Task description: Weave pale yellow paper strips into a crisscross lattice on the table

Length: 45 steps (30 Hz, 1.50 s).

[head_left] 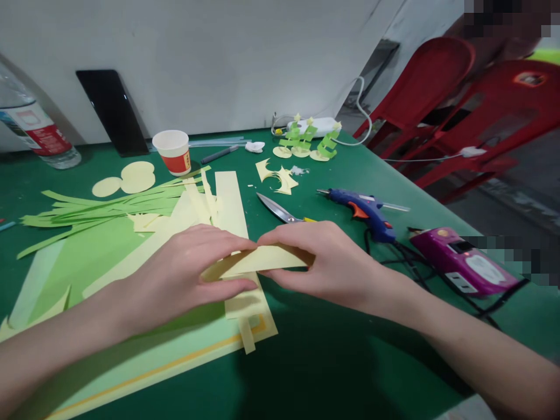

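Note:
Both of my hands hold a folded piece of pale yellow paper (266, 259) just above the green table (332, 361). My left hand (184, 274) pinches its left end, thumb under and fingers over. My right hand (315, 256) grips its right end with closed fingers. Under the hands lie yellow paper strips (230, 201) and light green sheets (87, 256). Scissors (280, 211) lie just beyond my right hand.
A blue glue gun (367, 211) and a purple device (464, 265) lie at the right with black cords. Green paper strips (96, 211), yellow circles (125, 179), a paper cup (174, 151), a water bottle (35, 131), a phone (111, 111) and paper flower pieces (306, 143) sit farther back. Red chairs (441, 111) stand beyond.

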Each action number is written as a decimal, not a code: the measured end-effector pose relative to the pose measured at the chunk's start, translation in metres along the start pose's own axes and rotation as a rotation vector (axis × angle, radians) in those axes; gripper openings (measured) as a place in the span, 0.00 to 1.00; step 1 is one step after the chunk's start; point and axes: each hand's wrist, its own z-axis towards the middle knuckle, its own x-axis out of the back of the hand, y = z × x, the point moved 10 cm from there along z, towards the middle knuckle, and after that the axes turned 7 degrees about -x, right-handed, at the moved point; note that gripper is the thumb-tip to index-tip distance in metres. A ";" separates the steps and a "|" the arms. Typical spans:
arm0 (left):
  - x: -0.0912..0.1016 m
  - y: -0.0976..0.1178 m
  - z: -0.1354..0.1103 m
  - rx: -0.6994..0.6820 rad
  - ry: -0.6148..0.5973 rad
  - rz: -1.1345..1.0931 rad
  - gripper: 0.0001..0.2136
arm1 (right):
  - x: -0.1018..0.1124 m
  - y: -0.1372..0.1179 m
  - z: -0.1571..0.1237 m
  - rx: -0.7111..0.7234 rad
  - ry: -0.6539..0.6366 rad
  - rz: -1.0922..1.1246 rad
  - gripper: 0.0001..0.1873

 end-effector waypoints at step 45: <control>0.026 -0.045 -0.010 0.206 -0.142 0.041 0.10 | 0.020 0.038 0.005 -0.266 -0.246 0.229 0.07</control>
